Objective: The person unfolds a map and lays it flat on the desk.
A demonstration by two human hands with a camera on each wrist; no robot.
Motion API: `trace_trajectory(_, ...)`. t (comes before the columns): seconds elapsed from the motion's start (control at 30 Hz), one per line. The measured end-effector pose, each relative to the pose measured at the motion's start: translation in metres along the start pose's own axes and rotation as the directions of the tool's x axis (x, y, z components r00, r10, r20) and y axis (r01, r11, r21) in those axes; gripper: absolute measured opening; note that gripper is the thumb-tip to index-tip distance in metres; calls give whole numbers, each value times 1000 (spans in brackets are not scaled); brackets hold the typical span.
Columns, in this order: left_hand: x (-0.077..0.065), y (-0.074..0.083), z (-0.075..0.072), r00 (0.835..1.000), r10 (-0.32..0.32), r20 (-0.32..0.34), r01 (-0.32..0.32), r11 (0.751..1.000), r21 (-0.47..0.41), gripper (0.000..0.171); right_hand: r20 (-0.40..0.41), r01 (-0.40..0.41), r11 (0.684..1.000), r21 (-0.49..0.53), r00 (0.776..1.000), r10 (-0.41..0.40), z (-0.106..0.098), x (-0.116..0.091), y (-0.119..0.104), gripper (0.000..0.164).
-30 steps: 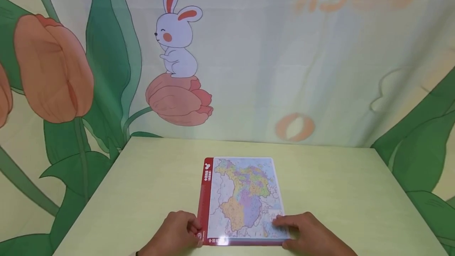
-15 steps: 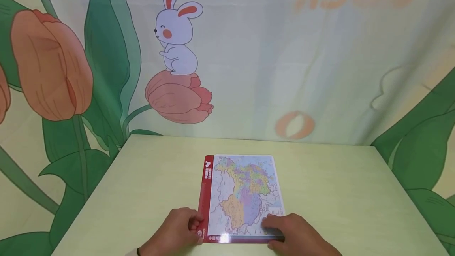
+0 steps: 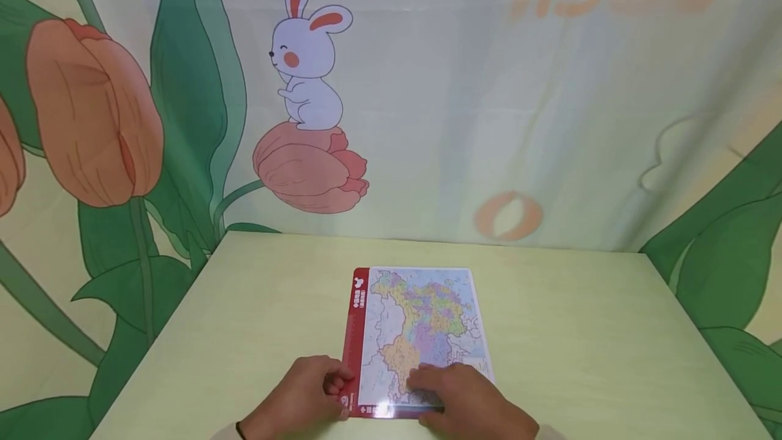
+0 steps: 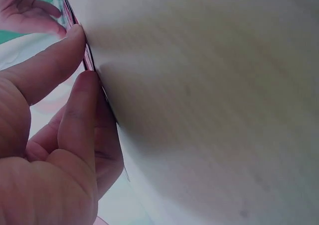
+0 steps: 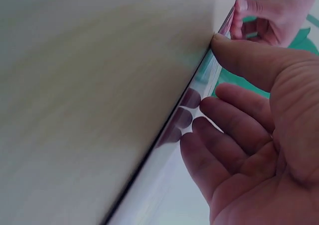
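A glossy rectangular map [image 3: 434, 304] with a red border lies flat on the table, turned sideways in the head view. At its near left corner my left hand [image 3: 305, 392] has its fingers curled against the red left edge. Its thumb sits by the near edge, and in the left wrist view the fingertips [image 4: 85, 78] meet the map's side. My right hand [image 3: 473, 399] reaches over the lower part of the map, covering some of it. The right wrist view shows its thumb [image 5: 224, 43] at the edge and loosely bent fingers [image 5: 209, 135] close over the shiny surface, which reflects them.
The pale yellow table [image 3: 580, 331] extends on both sides of the map. Behind it hangs a curtain [image 3: 415, 87] printed with tulips, leaves and a white rabbit [image 3: 311, 73].
My right hand has slid left along the map's near edge, from the right corner towards the middle. The left hand has stayed at the left corner; the map lies about where it was.
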State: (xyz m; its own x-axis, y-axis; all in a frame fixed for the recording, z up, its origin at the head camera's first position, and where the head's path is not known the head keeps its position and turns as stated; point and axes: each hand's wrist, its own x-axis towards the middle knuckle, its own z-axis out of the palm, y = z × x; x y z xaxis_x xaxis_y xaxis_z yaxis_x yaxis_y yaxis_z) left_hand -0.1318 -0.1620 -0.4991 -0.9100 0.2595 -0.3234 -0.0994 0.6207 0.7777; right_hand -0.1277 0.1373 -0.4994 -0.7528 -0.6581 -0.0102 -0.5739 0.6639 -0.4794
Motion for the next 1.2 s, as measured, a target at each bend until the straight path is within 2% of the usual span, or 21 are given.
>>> trace_trajectory(0.17, 0, -1, 1, 1000, 16, 7, -16, 1000, -1, 41, 37, 29, 998, -62, 999, -27, 6, 17, -17, 37)
trace_trajectory(0.33, 1, -1, 1, 1000, -12, 17, 12, 1000, 13, 42, 75, 25, 995, -98, 997, -18, 12, 26, -26, 42)
trace_trajectory(0.5, 1, 1, 1, 999, -35, 21, 34, 999, 39, 45, 71, 78, 985, -157, 995, -68, 16, 29, -28, 37)
trace_trajectory(0.7, 2, 3, -1, 999, -17, 28, 15, 998, 64, 47, 120, 131, 961, -243, 987, -104, 15, 30, -31, 31)
trace_trajectory(0.83, 3, 3, -2, 999, -15, 30, 13, 997, 79, 48, 144, 181, 935, -304, 979, -143, 16, 29, -33, 31)
trace_trajectory(1.07, 2, 0, -5, 999, 26, 44, -31, 994, 106, 43, 175, 287, 873, -393, 956, -235, 10, 21, -35, 73)
trace_trajectory(1.2, 2, -1, -6, 998, 37, 48, -42, 994, 99, 40, 151, 326, 832, -450, 945, -289, 6, 16, -33, 76)
